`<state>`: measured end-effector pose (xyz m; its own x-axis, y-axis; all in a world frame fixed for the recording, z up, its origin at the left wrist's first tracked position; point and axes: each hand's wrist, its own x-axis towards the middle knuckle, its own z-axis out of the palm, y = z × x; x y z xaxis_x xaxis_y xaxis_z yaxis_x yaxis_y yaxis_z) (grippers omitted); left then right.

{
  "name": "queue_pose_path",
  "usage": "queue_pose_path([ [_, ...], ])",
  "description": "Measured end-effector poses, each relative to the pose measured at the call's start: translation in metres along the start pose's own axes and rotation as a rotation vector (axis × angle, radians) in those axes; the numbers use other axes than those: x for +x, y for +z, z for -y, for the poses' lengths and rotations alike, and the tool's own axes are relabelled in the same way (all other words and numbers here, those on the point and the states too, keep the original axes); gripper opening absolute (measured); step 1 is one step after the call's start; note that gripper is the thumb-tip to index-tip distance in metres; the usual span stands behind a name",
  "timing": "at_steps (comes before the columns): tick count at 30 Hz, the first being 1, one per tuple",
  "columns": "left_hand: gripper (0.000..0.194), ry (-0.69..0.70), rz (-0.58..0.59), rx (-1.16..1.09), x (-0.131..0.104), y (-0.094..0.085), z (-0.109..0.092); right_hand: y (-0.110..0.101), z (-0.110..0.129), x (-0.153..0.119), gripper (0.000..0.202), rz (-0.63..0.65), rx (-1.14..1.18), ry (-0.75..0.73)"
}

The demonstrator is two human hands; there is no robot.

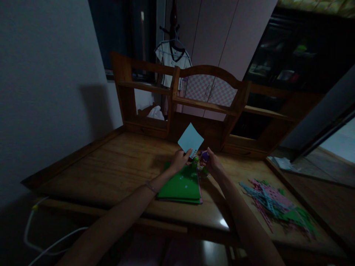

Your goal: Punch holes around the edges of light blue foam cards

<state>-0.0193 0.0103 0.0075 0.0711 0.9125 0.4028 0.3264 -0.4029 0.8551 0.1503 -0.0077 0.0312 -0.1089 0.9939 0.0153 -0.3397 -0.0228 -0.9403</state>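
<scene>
My left hand (179, 161) grips a square sheet of light-blue paper (190, 139) near its lower corner, thumb on top. A few small dark holes run along that corner. My right hand (214, 162) is closed around a small rounded purple object (204, 156), seemingly a paper punch, just right of the sheet. Between the hands, a small green figure-like object (195, 162) with round eyes stands by the paper stack. Another greenish item (204, 171) is partly hidden below my right hand. Green paper (180, 186) lies under my left hand, pink sheets showing beneath it, with small pale bits on top.
Pink, blue and green paper strips and scraps (277, 203) are heaped on the right of the wooden table (111, 162). A wooden shelf unit (205, 101) borders the back. A white cable (27, 225) hangs at the lower left.
</scene>
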Motion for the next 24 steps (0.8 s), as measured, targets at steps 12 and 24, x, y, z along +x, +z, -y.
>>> queue_pose_path([
  [12,0.053,0.001,0.003,0.009,0.001,0.001,0.004,-0.006,0.000,0.006,0.039,-0.155,-0.039,-0.120],
  [24,0.050,0.029,0.070,-0.017,0.000,0.005,0.004,0.000,0.004,-0.005,0.031,-0.012,0.096,-0.101],
])
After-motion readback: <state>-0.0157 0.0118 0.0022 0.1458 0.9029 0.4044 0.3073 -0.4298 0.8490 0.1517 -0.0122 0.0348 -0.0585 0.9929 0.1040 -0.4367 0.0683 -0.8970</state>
